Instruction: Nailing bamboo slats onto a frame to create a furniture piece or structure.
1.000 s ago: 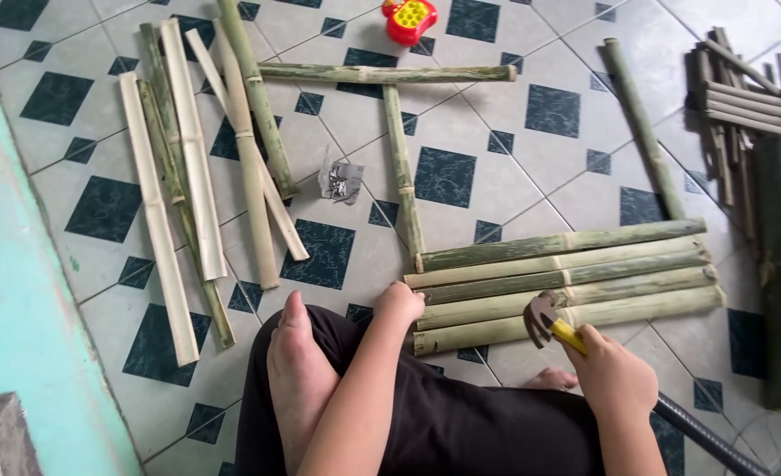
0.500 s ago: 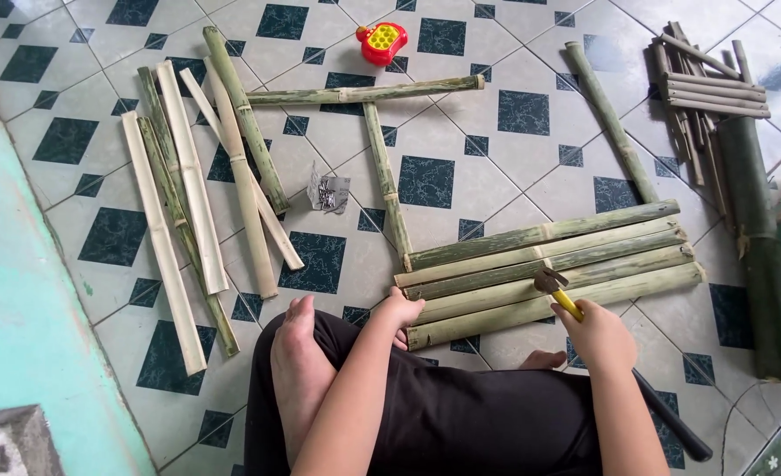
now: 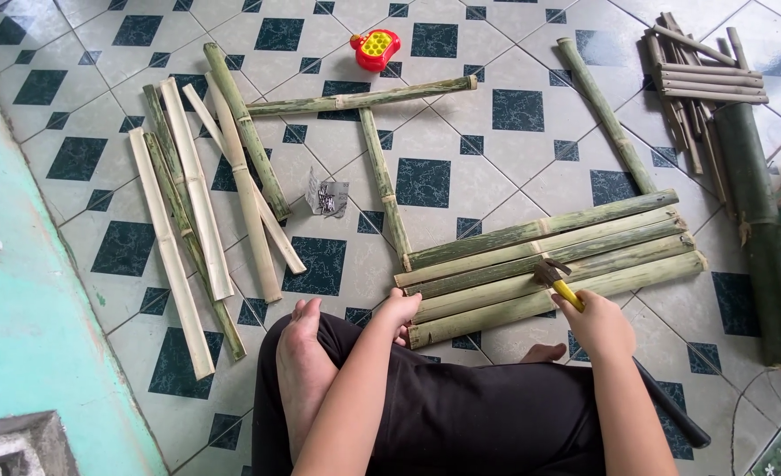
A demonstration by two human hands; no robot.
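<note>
While the person sits cross-legged on the white-and-dark-teal tiled floor (image 3: 461, 115), the work looks to be at the stage of steadying and hammering a mat of split bamboo. Far out to the left of the left hand lies a loose spread of pale, flat split bamboo slats (image 3: 197, 203), smooth on the cut face and jointed at the nodes; nearer, up and left of it, sits a small clear packet of dark nails (image 3: 326, 196). The left hand (image 3: 399, 313) rests with curled fingers against the near left end of the row of green-grey split bamboo poles (image 3: 549, 260), which lie side by side, touching, rough and streaked. To the right, the right hand (image 3: 598, 324) is closed around the yellow-handled hammer (image 3: 556, 280), its dark head resting on the poles just above the knuckles. By my judgement, the next blow calls for a firm hold and a square, controlled strike.
</note>
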